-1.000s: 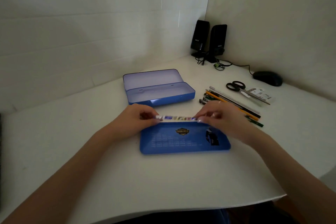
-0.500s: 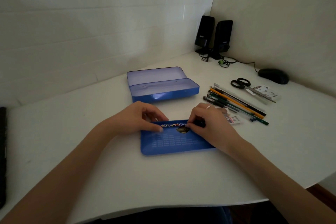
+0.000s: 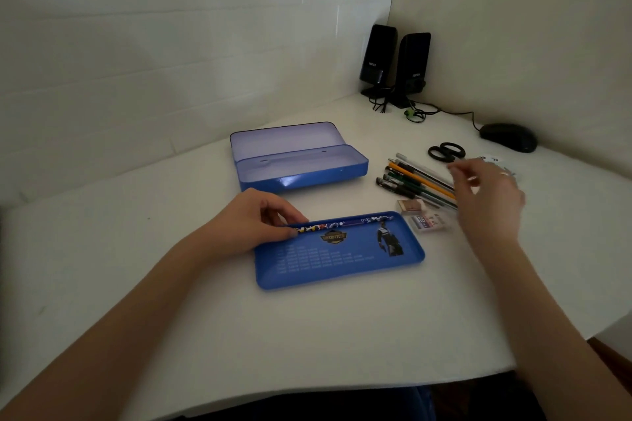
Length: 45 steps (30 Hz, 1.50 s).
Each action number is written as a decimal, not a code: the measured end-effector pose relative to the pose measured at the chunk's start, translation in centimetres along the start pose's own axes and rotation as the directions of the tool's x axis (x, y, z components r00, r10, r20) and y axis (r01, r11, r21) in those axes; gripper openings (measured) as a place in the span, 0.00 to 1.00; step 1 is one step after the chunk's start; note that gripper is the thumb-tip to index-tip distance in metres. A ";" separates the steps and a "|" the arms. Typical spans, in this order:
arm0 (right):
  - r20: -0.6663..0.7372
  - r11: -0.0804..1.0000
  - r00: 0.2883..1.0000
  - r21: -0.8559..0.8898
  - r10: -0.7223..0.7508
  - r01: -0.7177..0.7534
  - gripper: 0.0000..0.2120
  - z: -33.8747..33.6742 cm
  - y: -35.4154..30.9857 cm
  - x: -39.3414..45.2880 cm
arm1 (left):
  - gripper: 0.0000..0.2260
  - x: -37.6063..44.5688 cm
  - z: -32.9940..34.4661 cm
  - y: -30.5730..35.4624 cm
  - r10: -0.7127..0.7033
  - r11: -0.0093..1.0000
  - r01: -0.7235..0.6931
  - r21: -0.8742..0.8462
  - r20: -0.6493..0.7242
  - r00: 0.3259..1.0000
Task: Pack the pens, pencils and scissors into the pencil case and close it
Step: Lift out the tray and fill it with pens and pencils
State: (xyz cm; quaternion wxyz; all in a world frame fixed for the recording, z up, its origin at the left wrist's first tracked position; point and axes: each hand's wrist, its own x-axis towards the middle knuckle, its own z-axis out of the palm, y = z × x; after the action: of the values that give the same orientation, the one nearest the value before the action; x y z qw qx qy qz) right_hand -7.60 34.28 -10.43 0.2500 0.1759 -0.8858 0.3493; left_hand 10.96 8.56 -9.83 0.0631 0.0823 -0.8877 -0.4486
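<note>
A blue tin pencil case [image 3: 301, 178] stands open at the table's middle, lid up and nothing visible inside. In front of it lies a flat blue tray [image 3: 342, 270] with printed pictures. A patterned pencil [image 3: 345, 224] rests along the tray's far edge. My left hand [image 3: 254, 220] touches the pencil's left end with its fingertips. My right hand [image 3: 485, 195] hovers open and blurred over a bunch of pens and pencils [image 3: 415, 181] to the right. Black scissors [image 3: 446, 151] lie behind that bunch.
Two erasers [image 3: 422, 215] lie between the tray and the pens. A black mouse [image 3: 509, 137] and two black speakers [image 3: 393, 65] with cables occupy the far right corner. Walls close the back and right. The table's front edge curves near me.
The patterned pencil went from both hands down onto the tray's far edge. My right hand let go and moved right, over the pens. My left hand stayed at the pencil's left end.
</note>
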 end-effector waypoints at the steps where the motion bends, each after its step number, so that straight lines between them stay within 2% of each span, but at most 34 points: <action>1: 0.001 0.998 0.999 -0.040 0.053 -0.053 0.09 -0.1 0.6 0.6 | 0.08 0.0 0.0 0.0 -0.001 1.000 0.001 -0.003 0.004 1.000; 3: 0.070 0.986 0.992 -0.136 0.105 -0.095 0.11 0.0 1.4 1.9 | 0.08 -0.1 0.0 0.0 -0.007 1.000 0.007 -0.010 0.016 1.000; 5: 0.145 0.975 0.984 -0.212 0.100 -0.068 0.11 0.2 1.5 3.4 | 0.08 0.0 0.0 -0.1 -0.015 1.000 0.015 -0.016 0.023 1.000; 10: 0.296 0.962 0.932 -0.231 0.210 -0.144 0.12 1.8 1.9 5.0 | 0.08 0.2 -0.3 -0.4 -0.023 0.999 0.024 -0.026 0.025 0.999; 19: 0.287 0.938 0.920 -0.298 0.267 -0.179 0.08 2.3 2.8 4.7 | 0.08 0.4 -0.1 -0.5 -0.018 1.000 0.018 -0.017 0.033 0.999; 22: 0.247 0.963 0.952 -0.240 0.182 -0.122 0.08 2.0 2.5 4.1 | 0.09 0.4 -0.1 -0.5 -0.016 1.000 0.017 -0.019 0.030 0.999; 24: 0.189 0.994 0.979 -0.081 0.081 -0.067 0.08 1.6 1.9 3.8 | 0.09 0.4 -0.1 -0.5 -0.019 1.000 0.020 -0.023 0.030 0.999; 26: 0.186 0.994 0.982 0.106 -0.035 0.015 0.07 1.0 0.6 3.3 | 0.08 0.4 -0.2 -0.5 -0.022 0.999 0.023 -0.033 0.041 0.999; 28: 0.283 0.956 0.948 0.286 -0.146 0.062 0.06 0.4 -1.2 2.3 | 0.08 0.4 -0.3 -0.5 -0.028 0.999 0.030 -0.045 0.050 0.998; 31: 0.449 0.882 0.847 0.468 -0.284 0.048 0.06 -0.3 -3.7 0.5 | 0.08 0.3 -0.5 -0.4 -0.028 0.998 0.030 -0.050 0.049 0.998; 35: 0.579 0.856 0.697 0.507 -0.423 0.099 0.09 -0.1 -5.1 -1.0 | 0.10 0.4 -0.6 -0.3 -0.028 0.996 0.033 -0.080 0.065 0.998; 37: 0.600 0.851 0.642 0.499 -0.477 0.165 0.10 0.2 -5.4 -1.4 | 0.10 0.4 -0.8 -0.5 -0.026 0.995 0.034 -0.098 0.075 0.997; 41: 0.587 0.828 0.596 0.483 -0.548 0.286 0.07 0.8 -5.8 -2.0 | 0.08 0.8 -1.0 -0.9 -0.047 0.986 0.059 -0.156 0.076 0.996; 45: 0.584 0.836 0.602 0.435 -0.544 0.334 0.07 1.7 -6.2 -2.5 | 0.07 0.9 -0.9 -0.7 -0.071 0.987 0.085 -0.137 0.106 0.992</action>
State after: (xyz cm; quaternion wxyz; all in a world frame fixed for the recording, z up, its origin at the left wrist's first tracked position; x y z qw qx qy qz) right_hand -3.13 29.16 -9.64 -0.0454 0.5405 -0.7821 0.3069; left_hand 10.26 7.24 -9.88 0.0063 0.0895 -0.8518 -0.5161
